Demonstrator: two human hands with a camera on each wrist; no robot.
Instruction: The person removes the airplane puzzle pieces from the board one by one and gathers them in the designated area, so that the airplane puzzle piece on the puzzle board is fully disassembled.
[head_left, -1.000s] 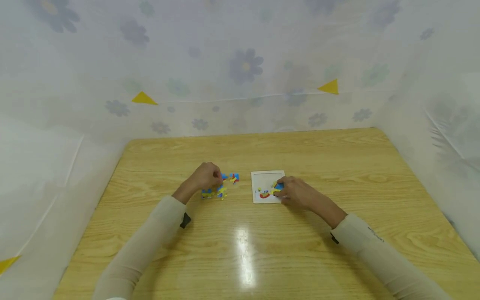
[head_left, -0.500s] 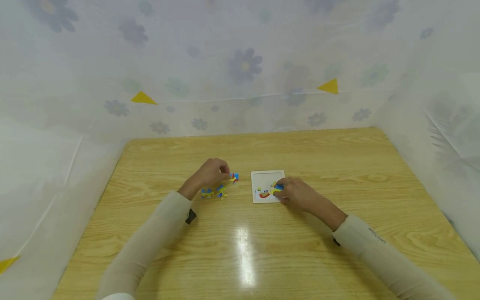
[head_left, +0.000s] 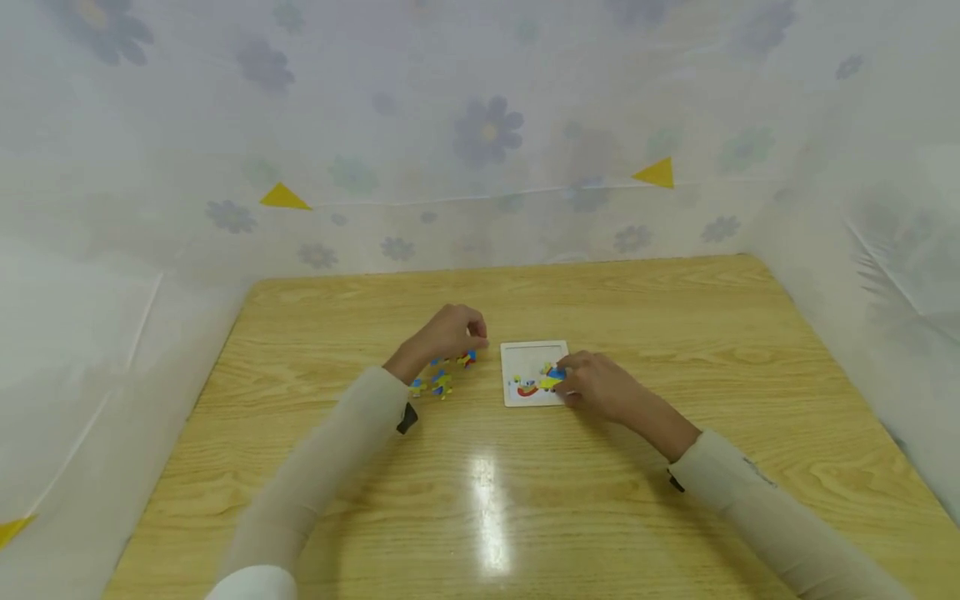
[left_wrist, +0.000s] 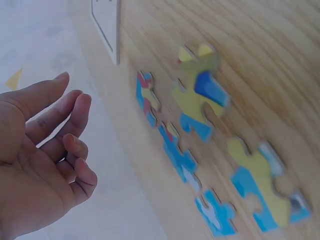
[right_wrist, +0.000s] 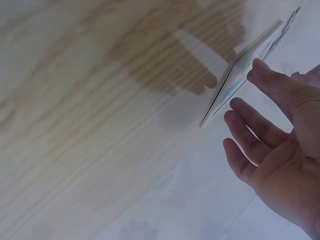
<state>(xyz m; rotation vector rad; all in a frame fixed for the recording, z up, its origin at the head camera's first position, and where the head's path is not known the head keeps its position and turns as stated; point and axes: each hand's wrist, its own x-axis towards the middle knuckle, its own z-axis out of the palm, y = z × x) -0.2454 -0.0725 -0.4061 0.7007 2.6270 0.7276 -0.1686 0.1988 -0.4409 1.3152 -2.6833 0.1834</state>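
Note:
My left hand (head_left: pixel 448 332) hovers above the upper loose pieces, its fingers loosely bent and nothing between them in the left wrist view. Below it lie several jigsaw pieces (head_left: pixel 442 383) in blue, yellow and red. The left wrist view shows a yellow-and-blue piece (left_wrist: pixel 260 185) and a red-and-blue piece (left_wrist: pixel 146 97) flat on the wood. My right hand (head_left: pixel 603 387) reaches over the right edge of a white puzzle tray (head_left: pixel 534 343), fingertips at a blue-and-yellow piece (head_left: pixel 555 375) inside it. In the right wrist view those fingers are mostly extended; their contact with the piece is hidden.
The wooden table (head_left: pixel 487 483) carries the tray and the loose pieces near its middle. A pale flowered cloth (head_left: pixel 375 117) with yellow triangles stands round the back and sides. A red curved picture (head_left: pixel 527 389) shows at the tray's lower left.
My left hand has moved right and slightly away from me, from over the left pieces to near the red-and-blue one. The right hand has stayed at the tray.

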